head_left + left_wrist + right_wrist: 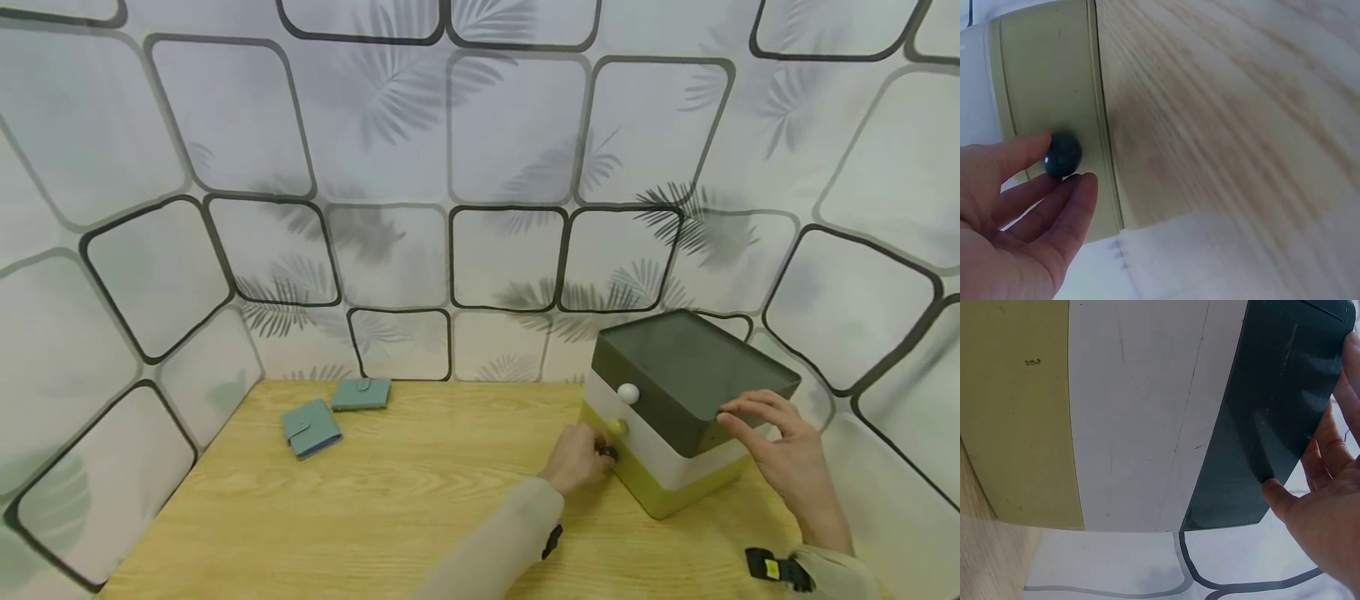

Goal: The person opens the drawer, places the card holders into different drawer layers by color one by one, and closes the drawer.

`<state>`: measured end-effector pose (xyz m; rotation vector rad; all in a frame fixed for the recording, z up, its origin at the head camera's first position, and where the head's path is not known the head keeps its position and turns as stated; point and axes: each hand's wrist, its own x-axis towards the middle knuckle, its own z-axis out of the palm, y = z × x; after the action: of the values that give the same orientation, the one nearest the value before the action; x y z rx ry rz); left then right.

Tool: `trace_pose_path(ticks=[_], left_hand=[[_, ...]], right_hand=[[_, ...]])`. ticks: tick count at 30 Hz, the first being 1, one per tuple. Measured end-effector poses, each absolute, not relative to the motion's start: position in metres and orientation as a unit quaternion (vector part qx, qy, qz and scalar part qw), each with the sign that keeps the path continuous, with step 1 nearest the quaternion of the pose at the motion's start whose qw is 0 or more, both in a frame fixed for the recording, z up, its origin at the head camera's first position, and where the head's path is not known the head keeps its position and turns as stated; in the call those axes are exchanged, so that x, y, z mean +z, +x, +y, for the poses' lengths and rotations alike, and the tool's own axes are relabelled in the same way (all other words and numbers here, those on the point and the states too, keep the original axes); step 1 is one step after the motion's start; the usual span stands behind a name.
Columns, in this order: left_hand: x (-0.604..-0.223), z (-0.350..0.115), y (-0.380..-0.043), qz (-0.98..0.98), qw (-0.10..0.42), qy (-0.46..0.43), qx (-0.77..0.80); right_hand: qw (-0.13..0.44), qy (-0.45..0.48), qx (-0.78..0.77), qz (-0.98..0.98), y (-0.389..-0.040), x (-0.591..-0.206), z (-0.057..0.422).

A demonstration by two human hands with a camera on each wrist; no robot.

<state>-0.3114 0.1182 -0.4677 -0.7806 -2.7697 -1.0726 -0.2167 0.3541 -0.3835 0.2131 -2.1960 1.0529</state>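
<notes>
- The three-tier drawer box (675,417) stands near the tabletop's (375,517) far-right corner, its knobbed front angled toward the left and near edges; foreshortening keeps you from judging its long axis.
- Your left hand (577,458) is nearer that front, thumb and fingers pinching the dark knob (1065,155) on the yellow bottom drawer (1047,81).
- Your right hand (783,446) holds the rim of the dark green top tier (1279,419), thumb against the side wall, on the box's near-right side.
- Toward the far-left corner lie two wallets, one (312,429) just beside the other (362,394).
- You can't see inside the drawers or the box's back; the tabletop's near edge is cut off.
</notes>
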Motion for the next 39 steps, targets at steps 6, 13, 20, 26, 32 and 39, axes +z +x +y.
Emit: trace_pose_path(ticks=[6,13,20,26,32,39], left_hand=[[-0.471,0.127,-0.309,-0.898,0.04,-0.241,-0.365],[-0.479,0.131,-0.308,-0.897,0.044,-0.236,-0.372],[-0.476,0.122,-0.307,-0.893,0.027,-0.243,-0.379],[-0.471,0.111,-0.306,-0.892,0.013,-0.248,-0.378],[-0.467,0.101,-0.306,-0.885,-0.007,-0.26,-0.387],[-0.465,0.09,-0.305,-0.884,-0.022,-0.277,-0.374]], right_hand=[[0.349,0.084,0.404,-0.841,-0.214,-0.385,0.356],[0.342,0.072,0.399,-0.848,-0.213,-0.387,0.357],[0.337,0.065,0.398,-0.851,-0.213,-0.385,0.355],[0.33,0.059,0.389,-0.858,-0.214,-0.381,0.355],[0.311,0.051,0.397,-0.862,-0.213,-0.382,0.356],[0.311,0.055,0.406,-0.857,-0.214,-0.382,0.355]])
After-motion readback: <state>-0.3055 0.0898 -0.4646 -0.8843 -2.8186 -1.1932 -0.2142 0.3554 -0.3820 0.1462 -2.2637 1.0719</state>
